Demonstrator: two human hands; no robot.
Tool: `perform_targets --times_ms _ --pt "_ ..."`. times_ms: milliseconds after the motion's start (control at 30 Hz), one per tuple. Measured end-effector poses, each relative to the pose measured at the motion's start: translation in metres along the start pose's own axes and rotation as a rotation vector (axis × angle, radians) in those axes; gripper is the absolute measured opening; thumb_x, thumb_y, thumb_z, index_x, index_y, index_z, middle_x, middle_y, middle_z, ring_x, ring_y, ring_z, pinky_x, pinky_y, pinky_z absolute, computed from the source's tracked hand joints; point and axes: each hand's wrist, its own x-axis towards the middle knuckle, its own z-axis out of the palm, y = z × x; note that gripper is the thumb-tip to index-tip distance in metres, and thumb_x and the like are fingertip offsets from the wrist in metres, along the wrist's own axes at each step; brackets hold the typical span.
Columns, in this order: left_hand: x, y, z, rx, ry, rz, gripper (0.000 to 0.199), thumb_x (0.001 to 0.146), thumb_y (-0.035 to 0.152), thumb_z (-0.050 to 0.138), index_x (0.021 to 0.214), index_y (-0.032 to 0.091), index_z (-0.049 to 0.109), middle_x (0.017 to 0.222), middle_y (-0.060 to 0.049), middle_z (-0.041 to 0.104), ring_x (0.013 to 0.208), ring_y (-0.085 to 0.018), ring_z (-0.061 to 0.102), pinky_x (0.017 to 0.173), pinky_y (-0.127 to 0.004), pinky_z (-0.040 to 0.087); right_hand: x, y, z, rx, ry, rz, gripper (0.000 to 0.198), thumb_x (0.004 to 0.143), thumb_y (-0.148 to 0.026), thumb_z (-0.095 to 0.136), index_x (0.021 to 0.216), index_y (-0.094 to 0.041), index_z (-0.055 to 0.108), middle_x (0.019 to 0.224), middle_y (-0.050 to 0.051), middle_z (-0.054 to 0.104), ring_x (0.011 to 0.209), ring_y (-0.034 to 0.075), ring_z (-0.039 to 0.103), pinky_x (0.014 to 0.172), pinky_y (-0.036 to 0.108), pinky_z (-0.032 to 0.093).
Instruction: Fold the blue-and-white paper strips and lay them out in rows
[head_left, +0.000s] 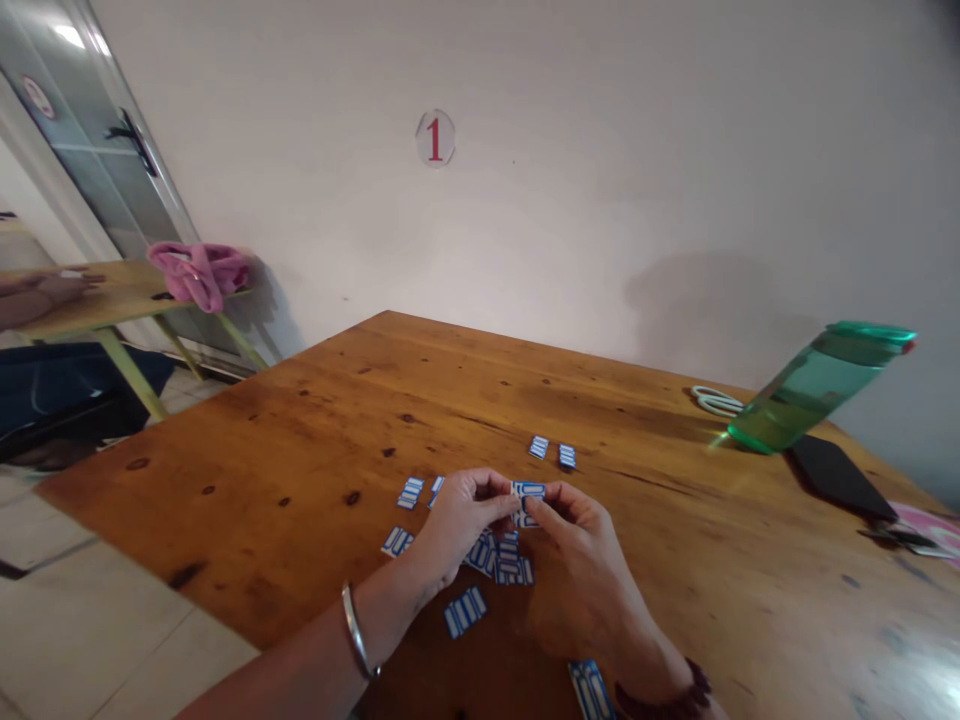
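Observation:
Between the fingertips of both hands is a small blue-and-white card [529,490], held just above the table. My left hand [469,515] pinches its left edge, thumb and fingers closed. My right hand [581,530] grips its right side, thumb across the front. Below them lies a loose pile of similar cards [514,571], partly covered by my left hand. Single cards lie around: one card [466,612] nearer me, another card [410,492] to the left, and a further card [591,690] by my right wrist. Two small stacks or cards [538,447] sit beyond my hands.
On the wooden table [315,430], a green bottle [817,390] stands at the right, beside a white cable [716,401] and a black phone-like slab [840,478]. Scissors [907,538] lie at the right edge. Another person's hand [64,288] rests on a far-left table near a pink cloth [201,270].

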Motion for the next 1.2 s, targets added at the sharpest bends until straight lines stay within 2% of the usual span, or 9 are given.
perform_targets --times_ms 233,367,467,600,733,833,967,1200 --pt "0.001 -0.006 0.000 -0.036 -0.054 -0.001 0.022 0.056 0.028 0.071 0.060 0.014 0.056 0.047 0.004 0.055 0.045 -0.009 0.050 0.050 -0.022 0.039 0.002 0.008 -0.001 0.060 -0.054 0.039 0.026 0.058 -0.037 0.074 0.065 -0.016 0.060 0.061 0.000 0.062 0.057 0.014 0.054 0.057 0.026 0.042" --pt "0.001 -0.005 0.001 -0.069 -0.051 -0.002 0.023 0.054 0.028 0.073 0.061 0.014 0.056 0.050 0.004 0.055 0.046 -0.009 0.051 0.051 -0.023 0.040 0.002 0.008 -0.002 0.058 -0.064 0.080 0.028 0.058 -0.038 0.074 0.066 -0.016 0.059 0.057 -0.001 0.058 0.051 0.011 0.049 0.049 0.023 0.038" --pt "0.000 -0.003 0.001 -0.077 -0.033 -0.016 0.020 0.056 0.026 0.071 0.062 0.014 0.056 0.051 0.004 0.055 0.046 -0.009 0.051 0.051 -0.023 0.040 0.001 0.004 -0.002 0.002 -0.085 0.063 0.026 0.059 -0.036 0.072 0.068 -0.015 0.060 0.058 -0.001 0.058 0.051 0.010 0.048 0.050 0.023 0.036" --pt "-0.001 -0.002 0.000 -0.006 -0.039 -0.022 0.012 0.058 0.020 0.065 0.067 0.015 0.058 0.056 0.002 0.057 0.050 -0.010 0.051 0.049 -0.022 0.038 0.003 -0.001 -0.006 -0.262 -0.042 -0.101 0.021 0.064 -0.036 0.065 0.064 -0.016 0.060 0.058 0.000 0.059 0.054 0.012 0.049 0.051 0.024 0.036" --pt "0.002 -0.002 -0.003 0.203 0.091 0.143 0.012 0.061 0.010 0.057 0.072 0.015 0.061 0.067 0.000 0.061 0.062 -0.012 0.054 0.057 -0.022 0.041 0.008 0.001 -0.018 -0.827 0.044 -0.359 0.012 0.074 -0.027 0.053 0.066 -0.019 0.058 0.065 0.002 0.060 0.059 0.015 0.051 0.055 0.026 0.035" --pt "0.004 -0.004 -0.005 0.294 0.146 0.230 0.015 0.064 0.007 0.053 0.074 0.016 0.060 0.076 -0.003 0.064 0.074 -0.015 0.058 0.070 -0.027 0.044 0.013 0.006 -0.028 -1.134 0.009 -0.407 0.014 0.077 -0.016 0.046 0.069 -0.019 0.056 0.071 0.003 0.061 0.062 0.016 0.052 0.059 0.026 0.035" --pt "0.006 -0.010 -0.006 0.379 0.120 0.265 0.019 0.068 0.005 0.049 0.080 0.016 0.060 0.083 -0.007 0.067 0.082 -0.018 0.061 0.078 -0.032 0.046 0.018 0.012 -0.034 -1.284 -0.058 -0.339 0.011 0.076 -0.011 0.047 0.074 -0.018 0.055 0.079 0.006 0.063 0.072 0.018 0.056 0.064 0.026 0.037" --pt "0.002 -0.023 -0.005 0.530 0.073 0.276 0.030 0.070 0.005 0.050 0.097 0.017 0.060 0.106 -0.010 0.065 0.102 -0.021 0.058 0.095 -0.037 0.039 0.020 0.014 -0.034 -1.313 -0.078 -0.327 0.012 0.076 -0.009 0.047 0.076 -0.018 0.056 0.080 0.006 0.063 0.073 0.018 0.056 0.065 0.025 0.038"
